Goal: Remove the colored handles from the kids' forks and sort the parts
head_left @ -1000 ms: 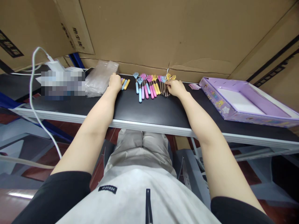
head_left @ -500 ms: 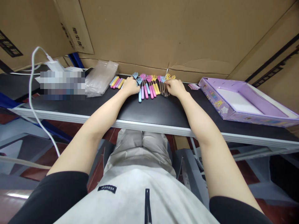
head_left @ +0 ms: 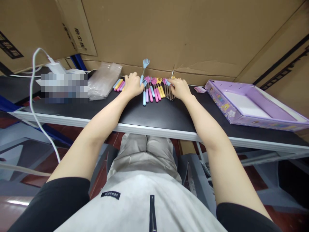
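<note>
My left hand [head_left: 131,85] is closed around the light blue handle of a back scratcher [head_left: 145,63], whose blue claw-shaped head points up above the row. Under and beside it lies a row of back scratchers with pink, purple, blue and yellow handles [head_left: 156,93], their claw heads towards the back. My right hand [head_left: 180,88] is curled over the right end of the row, its fingertips at a blue claw head [head_left: 168,82]. Dark metal rods [head_left: 167,93] without coloured handles show below those fingers. Left of my left hand lie several loose coloured handles [head_left: 118,84], partly covered by it.
A purple printed box tray [head_left: 231,117] stands on the right of the black table [head_left: 154,113]. A small pink packet [head_left: 200,89] lies between it and my right hand. Clear plastic bags [head_left: 102,82] and a white cable [head_left: 32,96] are at left. Cardboard [head_left: 149,35] walls the back.
My left hand has raised a blue back scratcher, tilting its head up above the others. My right hand has shifted slightly left and up at the right end of the row.
</note>
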`<control>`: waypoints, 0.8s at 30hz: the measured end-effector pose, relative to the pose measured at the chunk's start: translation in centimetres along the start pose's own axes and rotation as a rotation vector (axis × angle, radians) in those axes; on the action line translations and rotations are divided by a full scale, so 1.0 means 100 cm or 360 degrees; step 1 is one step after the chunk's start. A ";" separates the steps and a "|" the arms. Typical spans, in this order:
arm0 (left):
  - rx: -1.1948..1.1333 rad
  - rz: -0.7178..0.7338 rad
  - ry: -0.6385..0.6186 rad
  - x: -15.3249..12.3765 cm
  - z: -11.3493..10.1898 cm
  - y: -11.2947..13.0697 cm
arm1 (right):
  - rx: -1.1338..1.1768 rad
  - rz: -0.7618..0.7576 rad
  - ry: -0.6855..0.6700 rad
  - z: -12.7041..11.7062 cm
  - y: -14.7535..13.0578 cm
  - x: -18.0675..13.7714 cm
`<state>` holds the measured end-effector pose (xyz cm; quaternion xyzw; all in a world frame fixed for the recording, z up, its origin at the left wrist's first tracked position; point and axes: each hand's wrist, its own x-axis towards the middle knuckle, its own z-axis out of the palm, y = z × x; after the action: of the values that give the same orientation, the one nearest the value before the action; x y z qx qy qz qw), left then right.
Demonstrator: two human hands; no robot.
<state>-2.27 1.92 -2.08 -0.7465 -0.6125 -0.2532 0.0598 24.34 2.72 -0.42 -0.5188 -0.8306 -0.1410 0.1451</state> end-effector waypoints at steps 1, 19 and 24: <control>-0.0012 0.0049 0.0022 -0.002 -0.003 0.003 | -0.0009 -0.0029 0.0068 -0.005 -0.005 -0.002; 0.0090 0.0657 -0.0150 -0.016 -0.009 0.034 | -0.0061 -0.0491 0.0093 0.008 -0.016 0.012; 0.0187 0.0558 -0.0206 -0.018 -0.016 0.040 | -0.0077 -0.0465 0.0062 0.004 -0.017 0.014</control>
<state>0.79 -1.29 -0.67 -0.8516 -0.4895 -0.1542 0.1069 22.16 3.29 -0.42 -0.3930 -0.8906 -0.1906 0.1264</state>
